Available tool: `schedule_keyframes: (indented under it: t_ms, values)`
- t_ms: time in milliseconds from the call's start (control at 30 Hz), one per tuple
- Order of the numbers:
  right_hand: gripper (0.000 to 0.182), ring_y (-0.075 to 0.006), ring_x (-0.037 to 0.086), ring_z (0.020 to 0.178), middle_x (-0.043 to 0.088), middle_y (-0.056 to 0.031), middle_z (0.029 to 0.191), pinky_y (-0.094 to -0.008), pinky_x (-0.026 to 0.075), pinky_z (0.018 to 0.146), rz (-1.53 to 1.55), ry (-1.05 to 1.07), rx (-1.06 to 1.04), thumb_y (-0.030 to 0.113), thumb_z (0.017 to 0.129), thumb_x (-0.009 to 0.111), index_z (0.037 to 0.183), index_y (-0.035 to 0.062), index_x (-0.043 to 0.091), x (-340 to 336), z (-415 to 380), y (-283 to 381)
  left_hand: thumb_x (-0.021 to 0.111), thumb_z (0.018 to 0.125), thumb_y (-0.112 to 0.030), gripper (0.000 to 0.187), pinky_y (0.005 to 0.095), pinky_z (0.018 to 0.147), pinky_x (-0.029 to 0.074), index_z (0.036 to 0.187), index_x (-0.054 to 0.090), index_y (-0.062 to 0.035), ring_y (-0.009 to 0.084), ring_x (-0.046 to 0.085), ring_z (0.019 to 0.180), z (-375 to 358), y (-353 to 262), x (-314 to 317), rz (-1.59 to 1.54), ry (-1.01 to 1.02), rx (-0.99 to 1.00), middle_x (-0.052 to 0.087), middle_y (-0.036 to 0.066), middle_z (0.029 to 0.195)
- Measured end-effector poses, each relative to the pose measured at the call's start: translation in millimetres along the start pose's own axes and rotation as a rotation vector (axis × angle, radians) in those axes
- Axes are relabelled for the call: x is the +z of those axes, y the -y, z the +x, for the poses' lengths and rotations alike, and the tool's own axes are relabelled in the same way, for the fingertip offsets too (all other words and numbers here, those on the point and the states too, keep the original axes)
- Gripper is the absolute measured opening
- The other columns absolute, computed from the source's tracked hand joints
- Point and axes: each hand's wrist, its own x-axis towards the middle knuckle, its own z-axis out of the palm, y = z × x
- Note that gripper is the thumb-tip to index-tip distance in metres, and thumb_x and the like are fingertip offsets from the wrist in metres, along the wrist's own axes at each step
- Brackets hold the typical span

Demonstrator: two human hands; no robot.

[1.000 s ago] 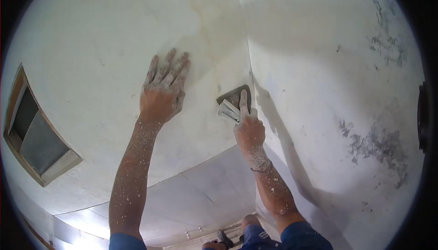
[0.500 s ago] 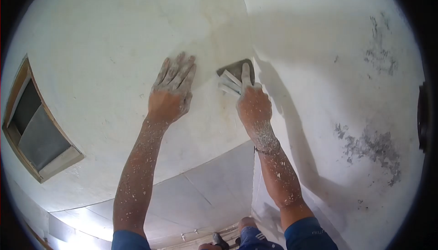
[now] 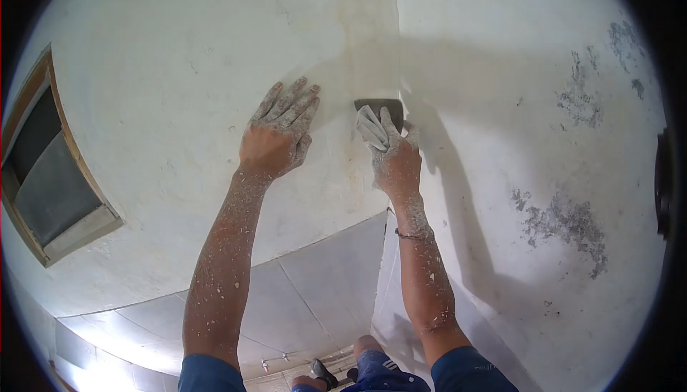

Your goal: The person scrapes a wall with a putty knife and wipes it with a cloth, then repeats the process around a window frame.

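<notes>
Grey folded sandpaper sheet [image 3: 378,114] I'm pinching in my right hand [image 3: 395,163], beside the wall corner; left hand [image 3: 278,141] is lying spread flat, further left.

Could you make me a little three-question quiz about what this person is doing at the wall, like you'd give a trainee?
1. True or false: the left hand lies flat on the wall, holding nothing.
2. What does the right hand press to the wall? A) paint roller B) folded sandpaper C) hammer
3. Where is the sandpaper: mid-wall, or beside the corner where two walls meet?

Key: 1 true; 2 B; 3 beside the corner.
</notes>
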Motion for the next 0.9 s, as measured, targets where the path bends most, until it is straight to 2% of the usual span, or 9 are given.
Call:
schedule_keyframes:
  t_ms: [33, 167, 233, 367, 433, 533, 733, 867, 900]
  values:
    - [0.053, -0.0393, 0.058, 0.102, 0.046, -0.0279, 0.125, -0.0410, 0.051, 0.083, 0.014, 0.030, 0.089, 0.014, 0.082, 0.061, 0.133, 0.0094, 0.047, -6, -2, 8, 0.056, 0.076, -0.007, 0.051, 0.0413, 0.114, 0.023, 0.126, 0.052, -0.0122, 0.0187, 0.033, 0.134, 0, 0, 1, -0.005, -0.004, 0.000, 0.044, -0.001, 0.140]
    - [0.059, -0.0381, 0.058, 0.105, 0.039, -0.0287, 0.135, -0.0399, 0.053, 0.081, -0.156, -0.005, 0.055, 0.003, 0.077, 0.058, 0.134, 0.0095, 0.046, -3, -7, 17, 0.055, 0.077, -0.009, 0.048, 0.0411, 0.114, 0.024, 0.125, 0.053, -0.0118, 0.0190, 0.034, 0.133, 0, 0, 0, 0.007, -0.006, 0.000, 0.045, 0.000, 0.139]
    - [0.064, -0.0365, 0.065, 0.089, 0.022, -0.0266, 0.146, -0.0385, 0.056, 0.071, -0.147, 0.004, -0.059, 0.000, 0.073, 0.055, 0.136, 0.0078, 0.042, 8, -7, 8, 0.055, 0.078, -0.009, 0.047, 0.0413, 0.114, 0.024, 0.124, 0.054, -0.0115, 0.0192, 0.035, 0.132, 2, -1, 1, 0.010, -0.024, -0.003, 0.045, 0.000, 0.138]
    - [0.064, -0.0366, 0.063, 0.095, 0.027, -0.0232, 0.145, -0.0390, 0.056, 0.072, -0.098, -0.019, -0.022, -0.001, 0.074, 0.054, 0.136, 0.0076, 0.042, 24, -8, 10, 0.054, 0.080, -0.010, 0.042, 0.0420, 0.113, 0.025, 0.122, 0.056, -0.0107, 0.0199, 0.037, 0.132, 2, -2, 1, 0.013, -0.037, 0.004, 0.047, 0.001, 0.137]
    - [0.064, -0.0363, 0.060, 0.103, 0.027, -0.0235, 0.145, -0.0391, 0.056, 0.073, -0.082, -0.136, -0.085, -0.002, 0.074, 0.053, 0.136, 0.0078, 0.042, 24, -1, 14, 0.054, 0.080, -0.010, 0.042, 0.0421, 0.113, 0.025, 0.122, 0.056, -0.0104, 0.0199, 0.036, 0.132, 1, -1, 1, 0.007, -0.035, 0.005, 0.047, 0.001, 0.137]
    - [0.065, -0.0368, 0.060, 0.103, 0.028, -0.0245, 0.144, -0.0396, 0.056, 0.074, -0.099, 0.054, 0.032, -0.003, 0.074, 0.052, 0.137, 0.0070, 0.040, 6, -3, 27, 0.054, 0.080, -0.011, 0.042, 0.0423, 0.113, 0.025, 0.122, 0.055, -0.0100, 0.0201, 0.036, 0.132, 0, -1, 1, 0.000, -0.022, 0.005, 0.047, 0.001, 0.137]
    - [0.063, -0.0368, 0.065, 0.087, 0.031, -0.0244, 0.142, -0.0396, 0.057, 0.070, -0.159, 0.035, -0.035, 0.000, 0.077, 0.050, 0.138, 0.0053, 0.037, 11, -4, 17, 0.055, 0.081, -0.013, 0.040, 0.0411, 0.114, 0.023, 0.120, 0.057, -0.0092, 0.0186, 0.035, 0.133, 0, -2, 2, -0.001, -0.035, 0.015, 0.047, 0.001, 0.137]
    - [0.060, -0.0366, 0.065, 0.087, 0.032, -0.0244, 0.142, -0.0394, 0.057, 0.067, -0.130, 0.017, -0.010, 0.002, 0.079, 0.050, 0.137, 0.0057, 0.038, 11, -2, 28, 0.056, 0.081, -0.016, 0.036, 0.0394, 0.115, 0.023, 0.117, 0.059, -0.0087, 0.0169, 0.034, 0.133, 2, -1, 2, 0.050, -0.038, 0.032, 0.047, 0.001, 0.136]
    - [0.063, -0.0370, 0.062, 0.095, 0.034, -0.0232, 0.141, -0.0393, 0.056, 0.072, -0.126, 0.017, 0.021, -0.001, 0.076, 0.051, 0.137, 0.0066, 0.039, 7, 1, 34, 0.056, 0.081, -0.016, 0.036, 0.0394, 0.115, 0.023, 0.117, 0.059, -0.0087, 0.0169, 0.034, 0.133, 3, 1, 1, 0.052, -0.036, 0.036, 0.047, 0.001, 0.136]
